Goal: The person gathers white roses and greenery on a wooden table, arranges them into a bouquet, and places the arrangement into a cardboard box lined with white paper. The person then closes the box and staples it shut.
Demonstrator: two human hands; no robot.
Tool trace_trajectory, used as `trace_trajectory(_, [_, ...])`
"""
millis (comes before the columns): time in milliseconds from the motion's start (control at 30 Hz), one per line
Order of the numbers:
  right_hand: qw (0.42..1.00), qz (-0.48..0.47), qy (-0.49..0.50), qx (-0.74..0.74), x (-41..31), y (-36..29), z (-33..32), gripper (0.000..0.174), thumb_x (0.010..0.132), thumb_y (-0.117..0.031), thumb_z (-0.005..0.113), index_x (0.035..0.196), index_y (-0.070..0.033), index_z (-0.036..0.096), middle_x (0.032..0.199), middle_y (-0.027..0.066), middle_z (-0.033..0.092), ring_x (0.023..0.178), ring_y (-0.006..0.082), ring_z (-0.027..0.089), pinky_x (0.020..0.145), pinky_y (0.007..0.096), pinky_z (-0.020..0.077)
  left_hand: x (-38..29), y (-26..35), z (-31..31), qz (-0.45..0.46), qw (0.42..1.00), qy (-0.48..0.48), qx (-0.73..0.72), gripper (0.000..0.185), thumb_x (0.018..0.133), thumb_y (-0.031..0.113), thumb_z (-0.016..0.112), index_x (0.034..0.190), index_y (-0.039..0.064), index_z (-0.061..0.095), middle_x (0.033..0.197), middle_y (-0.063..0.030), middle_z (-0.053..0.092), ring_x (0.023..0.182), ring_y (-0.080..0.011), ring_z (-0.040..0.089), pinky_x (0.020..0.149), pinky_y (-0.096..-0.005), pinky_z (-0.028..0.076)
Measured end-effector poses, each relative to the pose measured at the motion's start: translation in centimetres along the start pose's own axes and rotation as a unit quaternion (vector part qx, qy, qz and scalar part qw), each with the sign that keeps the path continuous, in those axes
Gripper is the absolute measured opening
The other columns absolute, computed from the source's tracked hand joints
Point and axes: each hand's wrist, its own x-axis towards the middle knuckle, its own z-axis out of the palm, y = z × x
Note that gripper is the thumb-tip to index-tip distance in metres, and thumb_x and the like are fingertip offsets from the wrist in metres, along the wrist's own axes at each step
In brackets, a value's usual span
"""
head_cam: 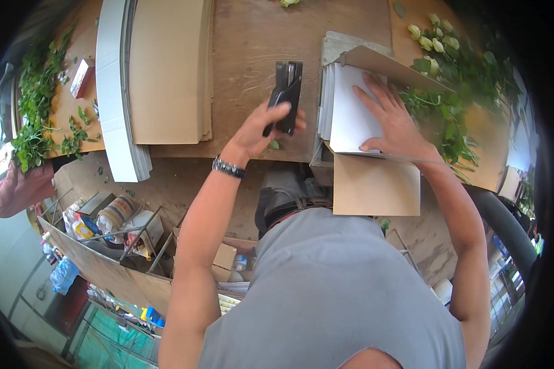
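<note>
My left hand [265, 125] is closed around a black stapler [287, 94] with its jaws pointing away from me. This hand is above the front part of the wooden table and wears a dark metal wristwatch [229, 167]. To the right, my right hand [390, 120] lies spread over a white sheet [348, 110], palm down, the thumb near its front edge. Beneath the sheet, layered white edges sit in a metal frame [356, 40]. A brown cardboard flap [397, 67] stands tilted behind the hand; another cardboard panel [376, 184] hangs below the table edge towards me.
Stacked cardboard sheets [168, 74] and long white strips [113, 92] lie left on the wooden table [254, 50]. Pale roses [436, 41] with leafy stems lie right. Far left are greenery [37, 101], a small box [82, 79] and another person's sleeve [21, 191]. A cluttered bin [120, 226] stands behind.
</note>
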Motion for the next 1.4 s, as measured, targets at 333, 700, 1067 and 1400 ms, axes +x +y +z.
trace_trajectory(333, [1.0, 0.021, -0.02, 0.01, 0.0, -0.8, -0.6, 0.115, 0.064, -0.028, 0.09, 0.162, -0.009, 0.033, 0.171, 0.0168, 0.021, 0.16, 0.0351, 0.015, 0.131, 0.0528, 0.0173, -4.7, -2.2, 2.2, 0.272, 0.686, 0.109, 0.667, 0.074, 0.064, 0.006, 0.084, 0.135, 0.017, 0.064, 0.115, -0.0082, 0.058, 0.113, -0.0328, 0.053, 0.111, -0.0497, 0.036])
trace_trajectory(700, [0.999, 0.034, -0.023, 0.032, 0.2, -0.7, -0.1, 0.114, 0.065, -0.026, 0.09, 0.163, -0.009, 0.033, 0.172, 0.017, 0.019, 0.16, 0.0356, 0.014, 0.131, 0.0496, 0.018, -2.2, -3.2, 3.0, 0.392, 0.55, 0.127, 0.727, 0.076, 0.063, 0.0, 0.08, 0.134, 0.023, 0.066, 0.114, -0.0071, 0.056, 0.11, -0.0313, 0.052, 0.099, -0.046, 0.042])
trace_trajectory(1067, [0.999, 0.036, -0.022, 0.026, 0.2, -0.8, -0.3, 0.112, 0.066, -0.026, 0.09, 0.162, -0.008, 0.035, 0.172, 0.018, 0.02, 0.16, 0.0362, 0.015, 0.131, 0.0488, 0.0182, -2.3, -1.0, 4.5, 0.258, 0.538, 0.06, 0.8, 0.037, 0.067, 0.0, 0.072, 0.101, 0.01, 0.059, 0.093, -0.0093, 0.06, 0.09, -0.0319, 0.059, 0.078, -0.0411, 0.046])
trace_trajectory(1400, [0.925, 0.121, 0.067, 0.353, -2.6, 2.4, -5.9, 0.06, 0.086, -0.012, 0.08, 0.141, 0.001, 0.06, 0.137, 0.0205, 0.066, 0.122, 0.0289, 0.068, 0.106, 0.0393, 0.0532, -2.0, 0.4, 4.1, 0.215, 0.552, -0.003, 0.806, 0.023, 0.074, 0.005, 0.07, 0.091, 0.007, 0.055, 0.084, -0.0151, 0.064, 0.077, -0.0385, 0.067, 0.063, -0.0491, 0.053])
